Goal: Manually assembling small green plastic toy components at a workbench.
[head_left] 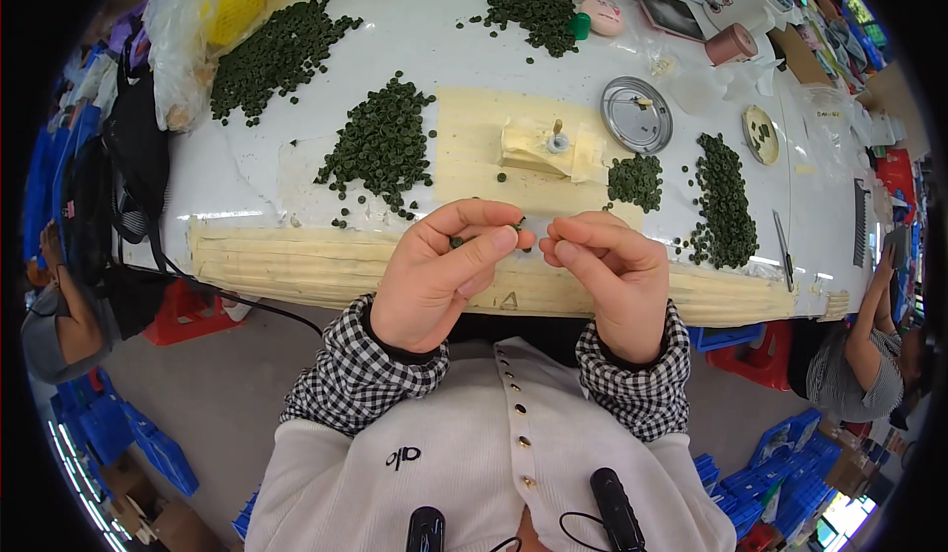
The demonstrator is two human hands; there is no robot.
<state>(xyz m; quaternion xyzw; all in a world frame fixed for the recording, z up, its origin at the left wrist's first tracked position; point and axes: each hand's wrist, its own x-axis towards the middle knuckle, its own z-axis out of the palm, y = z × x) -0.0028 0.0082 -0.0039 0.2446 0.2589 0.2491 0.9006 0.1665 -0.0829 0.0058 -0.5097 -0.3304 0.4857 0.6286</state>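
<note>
Over the near edge of the worktop (415, 39), two hands almost fingertip to fingertip!
The left hand (436, 276) pinches a small dark-green piece (519, 224) between thumb and forefinger; just beside it, the right hand (627, 280) has its fingers bunched narrow, gripping what, if anything, I can't tell. Beyond, heaps of green pieces (380, 142) flank a tape-covered block (533, 155).
</note>
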